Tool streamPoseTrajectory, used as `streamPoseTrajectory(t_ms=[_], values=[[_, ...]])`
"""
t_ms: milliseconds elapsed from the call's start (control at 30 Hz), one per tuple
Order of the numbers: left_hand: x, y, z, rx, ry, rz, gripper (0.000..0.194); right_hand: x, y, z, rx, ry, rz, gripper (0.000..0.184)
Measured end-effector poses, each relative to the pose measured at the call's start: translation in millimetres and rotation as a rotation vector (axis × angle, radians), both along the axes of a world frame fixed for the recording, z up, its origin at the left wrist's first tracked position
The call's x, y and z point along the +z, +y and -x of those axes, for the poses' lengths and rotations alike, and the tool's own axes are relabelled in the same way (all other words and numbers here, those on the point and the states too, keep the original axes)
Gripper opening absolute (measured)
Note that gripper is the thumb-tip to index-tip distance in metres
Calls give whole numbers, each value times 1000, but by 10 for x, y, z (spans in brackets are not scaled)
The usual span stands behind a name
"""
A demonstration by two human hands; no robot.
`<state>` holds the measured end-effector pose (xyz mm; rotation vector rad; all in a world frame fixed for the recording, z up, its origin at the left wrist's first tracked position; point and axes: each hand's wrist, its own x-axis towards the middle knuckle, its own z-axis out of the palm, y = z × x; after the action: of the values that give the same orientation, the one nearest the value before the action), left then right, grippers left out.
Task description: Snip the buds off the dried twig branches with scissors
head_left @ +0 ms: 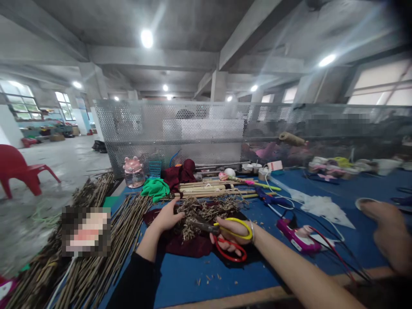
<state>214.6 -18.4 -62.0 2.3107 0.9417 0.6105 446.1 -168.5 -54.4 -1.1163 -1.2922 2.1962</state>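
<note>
My left hand [167, 219] grips a brown bundle of dried twigs [206, 210] lying on a dark red cloth [189, 246] on the blue table. My right hand [230, 234] is closed in the yellow and red handles of a pair of scissors [231, 240], whose blades point left into the twig bundle. Both forearms reach in from the bottom edge.
Long stick bundles [106, 253] lie at the left. Bamboo rods [209, 187], a green cloth [155, 188], a pink bottle [133, 171] and a purple glue gun [298, 236] with cables sit on the table [337, 240]. A perforated metal screen [199, 128] stands behind. Another person's hand [389, 231] is at the right.
</note>
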Motion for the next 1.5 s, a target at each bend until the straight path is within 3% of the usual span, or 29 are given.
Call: streamPoseTrajectory(t_ms=[100,167,233,333,433,567,900,1200,1500], values=[[35,46,-62,53,-79,-23,37,-146,129,56,-29,225,-90,77],[73,131,-119,140,-57,-97,33,-195,192,63,-70,347,-122,80],[106,245,-183,175,82,-215,34,-209,204,13,-121,451,-148,82],[125,427,-277,114,325,-343,33,-191,138,-130,-224,559,-197,80],[105,571,-362,44,429,-348,32,-146,65,-235,-371,608,-255,74],[78,668,-454,55,544,-366,36,-81,69,-232,-552,644,-317,67],[205,657,-576,39,627,-464,28,53,61,-284,-883,584,-351,56],[197,565,-656,-83,567,-385,26,50,67,-261,-943,504,-360,61],[120,580,-744,-210,527,-267,25,36,72,-268,-904,603,-337,54]])
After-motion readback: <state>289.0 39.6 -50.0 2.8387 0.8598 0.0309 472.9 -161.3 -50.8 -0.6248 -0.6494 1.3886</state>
